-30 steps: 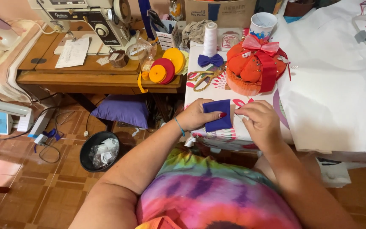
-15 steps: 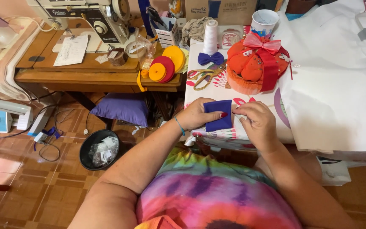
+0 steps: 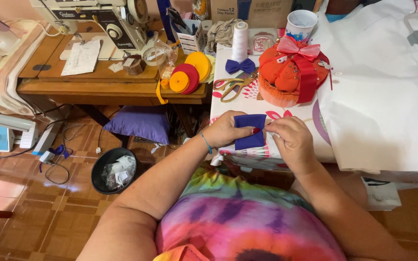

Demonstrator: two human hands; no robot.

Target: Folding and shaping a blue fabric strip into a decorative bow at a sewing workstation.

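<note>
Blue ribbon piece [image 3: 250,130] is pinched between the left hand [image 3: 226,129] and the right hand [image 3: 290,139], both closed on it, just in front of the orange pincushion [image 3: 286,77]. It looks folded but not yet shaped like the finished blue bow [image 3: 240,65] beside the gold scissors [image 3: 235,86].

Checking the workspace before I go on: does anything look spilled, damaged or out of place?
Nothing spilled or damaged. Both hands, left and right, hold the blue fabric over the table edge. The scissors lie open beside the pincushion.
</note>
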